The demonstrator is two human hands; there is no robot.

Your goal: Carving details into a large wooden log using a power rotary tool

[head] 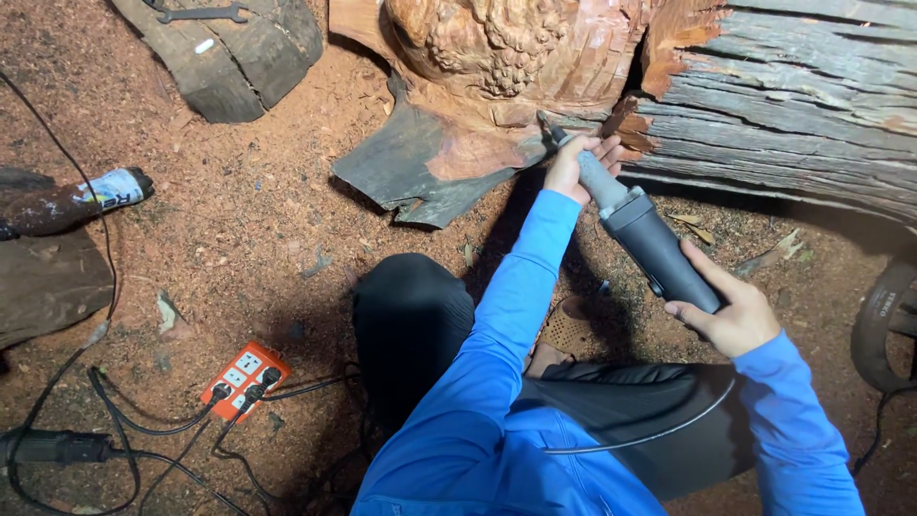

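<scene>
I hold a long grey die grinder (642, 229) with both hands. My left hand (578, 164) wraps its slim front neck near the tip. My right hand (731, 311) grips the thick black rear body. The tool's tip touches the lower edge of a reddish carved wood block (497, 67) with knobbly relief. A dark flat slab (420, 162) juts out from under the carving. I wear blue sleeves and dark trousers, with one knee (411, 306) raised.
A weathered log (793, 105) lies at right. An orange power strip (245, 379) with black cables sits on the sawdust floor at lower left. A wood chunk with a wrench (224, 48) is at top left, a tyre (884, 320) at far right.
</scene>
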